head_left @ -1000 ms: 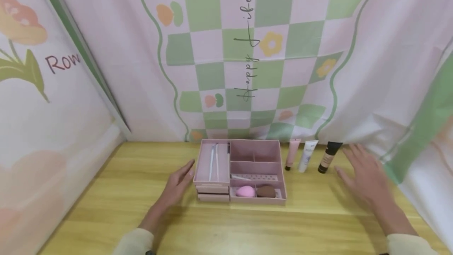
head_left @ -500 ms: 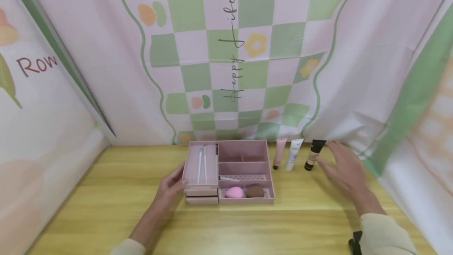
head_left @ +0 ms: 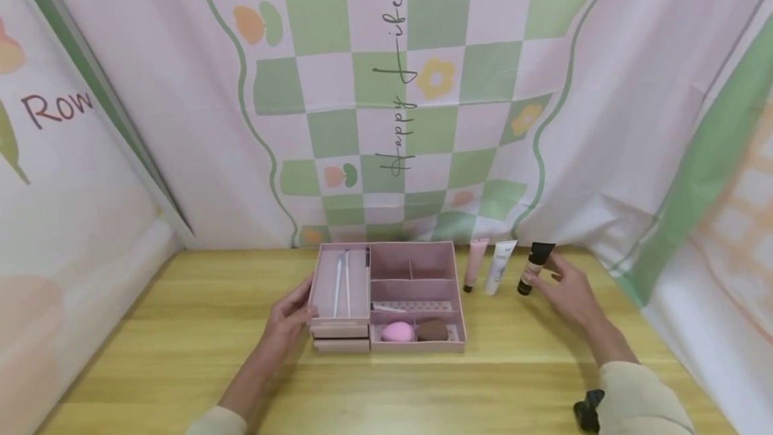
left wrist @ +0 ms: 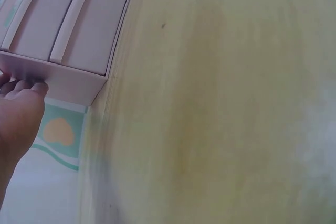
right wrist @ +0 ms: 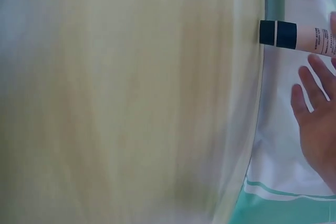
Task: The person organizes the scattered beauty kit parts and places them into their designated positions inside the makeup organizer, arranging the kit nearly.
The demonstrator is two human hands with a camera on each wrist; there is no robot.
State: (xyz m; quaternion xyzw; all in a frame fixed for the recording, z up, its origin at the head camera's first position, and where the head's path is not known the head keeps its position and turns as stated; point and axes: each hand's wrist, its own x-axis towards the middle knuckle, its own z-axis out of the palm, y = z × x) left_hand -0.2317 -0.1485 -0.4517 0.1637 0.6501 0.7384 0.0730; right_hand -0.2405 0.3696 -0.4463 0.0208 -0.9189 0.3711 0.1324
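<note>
A pink organizer box [head_left: 417, 280] stands on the wooden table. My left hand [head_left: 292, 311] rests its fingers against the box's left side, the thumb near the front corner; the left wrist view shows the fingertips on the side wall [left wrist: 68, 82]. At the right, my right hand [head_left: 568, 291] pinches an upright black-and-beige cosmetic tube [head_left: 535, 267] between the thumb in front and fingers behind. In the right wrist view the other fingers [right wrist: 315, 85] stretch out below the tube. A white tube [head_left: 500, 267] and a pink tube [head_left: 476, 265] stand between box and hand.
In the box lie a pink makeup sponge [head_left: 397, 332], a brown sponge [head_left: 432, 330] and slim sticks [head_left: 347, 284] on the left lid. Two drawers [head_left: 341, 337] are at its front left. A patterned curtain [head_left: 435, 119] hangs behind the table [head_left: 386, 395].
My right hand has moved left to the black-and-beige tube and now pinches it. My left hand has come onto the box's left side. The head view has shifted a little.
</note>
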